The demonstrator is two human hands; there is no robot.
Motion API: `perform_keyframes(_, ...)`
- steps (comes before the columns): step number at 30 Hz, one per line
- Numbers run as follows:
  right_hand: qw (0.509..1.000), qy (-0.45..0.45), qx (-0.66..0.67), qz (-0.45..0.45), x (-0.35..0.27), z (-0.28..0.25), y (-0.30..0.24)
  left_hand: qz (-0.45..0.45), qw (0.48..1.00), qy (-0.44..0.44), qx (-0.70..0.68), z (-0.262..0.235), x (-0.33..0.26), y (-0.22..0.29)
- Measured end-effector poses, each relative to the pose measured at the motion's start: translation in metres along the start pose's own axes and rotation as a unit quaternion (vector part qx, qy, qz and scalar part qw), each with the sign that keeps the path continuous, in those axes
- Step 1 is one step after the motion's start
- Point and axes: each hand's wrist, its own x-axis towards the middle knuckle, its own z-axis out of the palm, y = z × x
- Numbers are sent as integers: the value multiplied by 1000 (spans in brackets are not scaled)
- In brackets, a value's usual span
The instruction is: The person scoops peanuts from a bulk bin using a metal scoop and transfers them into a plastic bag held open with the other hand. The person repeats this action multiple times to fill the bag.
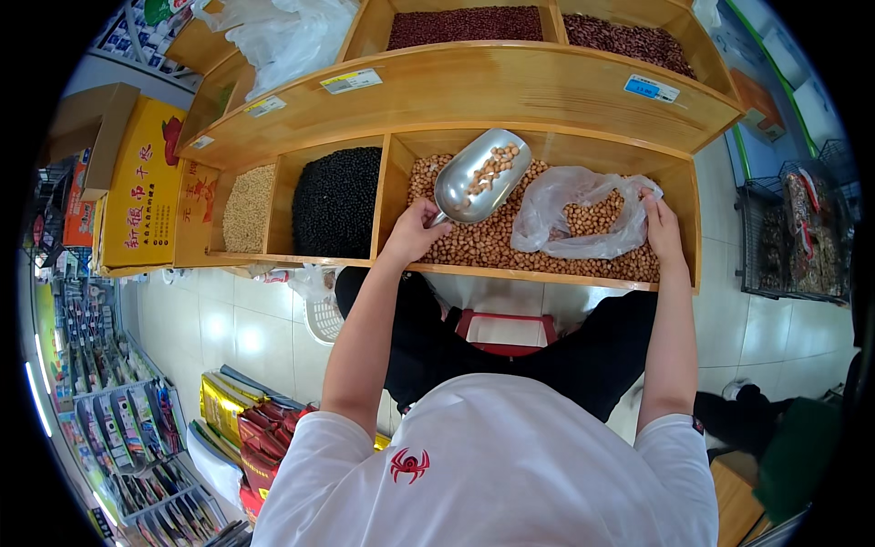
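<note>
In my left hand point(417, 233), closed round its handle, is a metal scoop point(453, 190). Some round light-brown kernels, perhaps peanuts, lie in its tray. The scoop is tilted over a wooden bin compartment full of the same light-brown kernels point(474, 248). A clear plastic bag point(542, 208) rests on the heap to the right of the scoop, its mouth spread wide, with kernels showing inside. The fingers of my right hand point(663, 228) pinch the bag's right rim. A gap separates the scoop from the bag.
Left of the kernels, compartments hold black beans point(337, 201) and small pale beans point(249, 210). Dark red beans point(465, 27) fill the raised back row behind a wooden board point(510, 91). Yellow cartons point(141, 191) stand at left; a wire basket point(791, 232) is at right. Plastic bags point(283, 36) hang at upper left.
</note>
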Motion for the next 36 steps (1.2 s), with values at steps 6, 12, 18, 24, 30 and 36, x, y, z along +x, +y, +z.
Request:
perform_keyframes(6,998,24,-12,-49,-1,-1,3,34,999,34,4,2,-11,31)
perform_keyframes(12,999,10,-3,-31,-2,1,-2,77,992,53,81,-3,-35,95)
perform_keyframes(18,998,28,2,-51,-3,3,0,136,957,7,255,10,-54,161)
perform_keyframes(24,997,33,5,-67,-1,3,4,124,910,-62,390,45,-53,184)
perform_keyframes(30,1000,16,-13,-19,-3,-1,-6,131,901,-60,409,62,-46,197)
perform_keyframes(36,999,18,-5,-33,-2,0,-4,141,905,-31,399,62,-44,199)
